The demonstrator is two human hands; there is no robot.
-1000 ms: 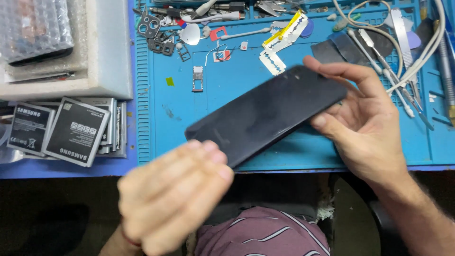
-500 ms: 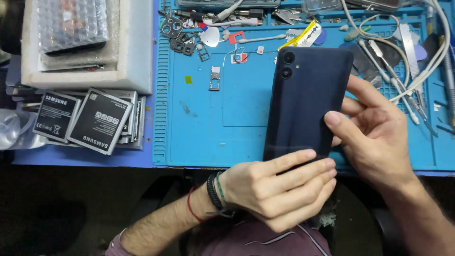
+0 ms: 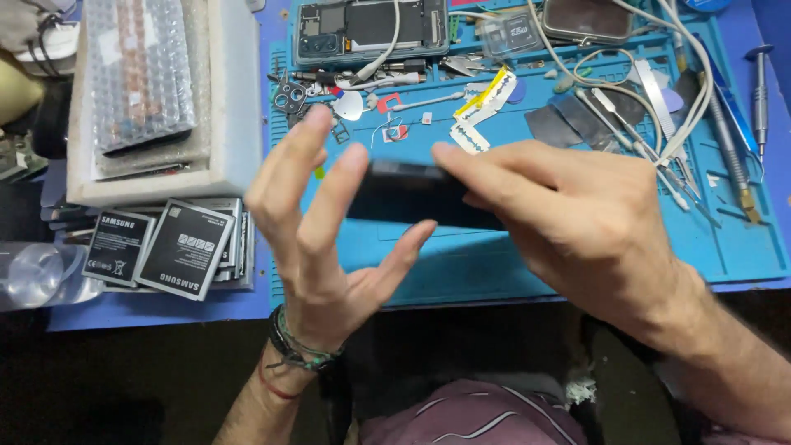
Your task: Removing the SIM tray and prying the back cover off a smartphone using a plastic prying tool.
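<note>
Gripping: right hand comes in from the lower right, back of the hand up, fingers curled over a dark phone and clamped on its right end.
Left hand: left hand rises from the bottom centre, wrist bent back, palm facing right toward the phone, fingers spread and fanned upward; whether its fingertips actually touch the phone's left end, I cannot tell, motion blur hides it.
Left wrist: a bundle of dark and red bracelets wraps it.
Phone's place: held in the air between both hands, above the blue work mat, not resting on it.
Phone's axis: long axis runs left to right across the view, nearly level; it is seen almost edge-on, a thin dark slab, so which face is up cannot be made out.
Behind the hands: an opened phone lies at the mat's far edge, with white cables and metal tweezers to the right.
Left of the mat: a stack of flat batteries sits beside a white foam tray holding bubble wrap.
</note>
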